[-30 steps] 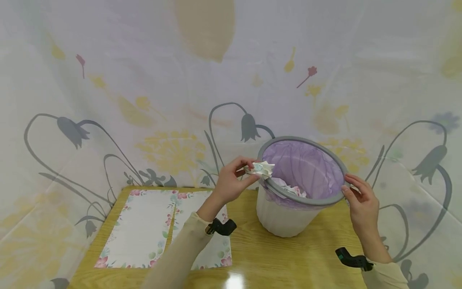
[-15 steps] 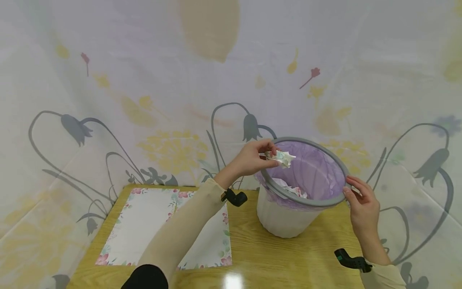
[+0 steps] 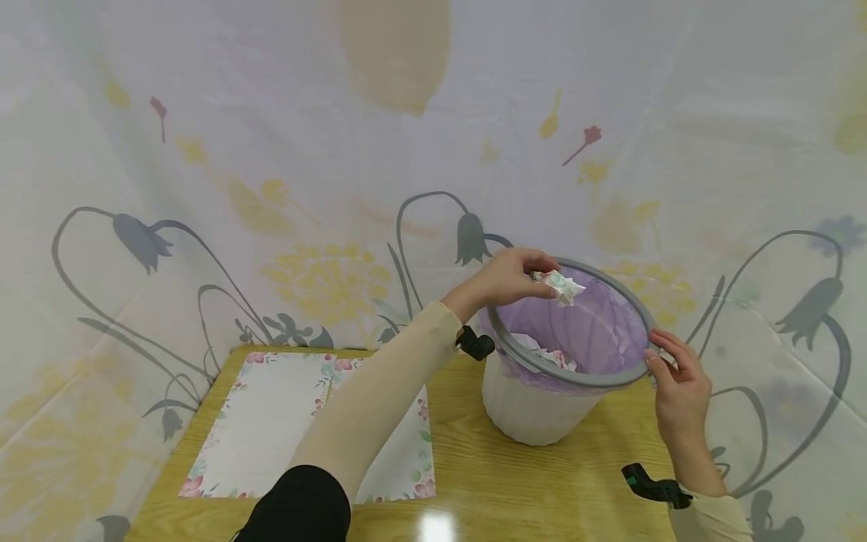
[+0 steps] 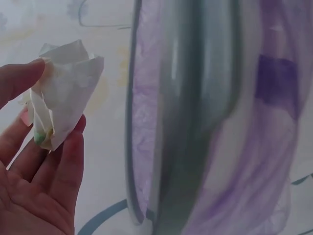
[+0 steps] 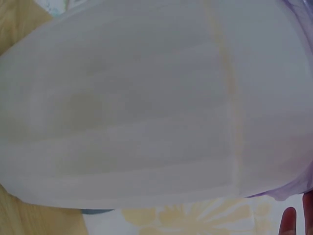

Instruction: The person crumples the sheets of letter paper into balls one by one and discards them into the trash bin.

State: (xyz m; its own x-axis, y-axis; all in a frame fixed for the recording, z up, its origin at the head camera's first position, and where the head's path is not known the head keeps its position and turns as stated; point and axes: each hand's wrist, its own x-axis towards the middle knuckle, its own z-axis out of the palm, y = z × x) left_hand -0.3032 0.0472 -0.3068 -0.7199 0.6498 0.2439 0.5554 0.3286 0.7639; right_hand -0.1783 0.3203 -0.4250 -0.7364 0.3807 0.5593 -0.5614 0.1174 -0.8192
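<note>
My left hand pinches a crumpled piece of paper between thumb and fingers, over the mouth of a trash bin. In the left wrist view the crumpled paper is white with a folded point and a bit of green. The white bin has a grey rim and a purple liner bag; more crumpled paper lies inside. My right hand holds the rim at its right side, and the bin leans that way. Only fingertips of it show in the right wrist view.
Two white sheets with floral borders, a left sheet and a right sheet, lie on the wooden table, partly under my left forearm. A flower-printed cloth hangs behind the table.
My left hand has moved right with the crumpled paper, from the rim's left side to over the bin's opening. My right hand stays at the rim.
</note>
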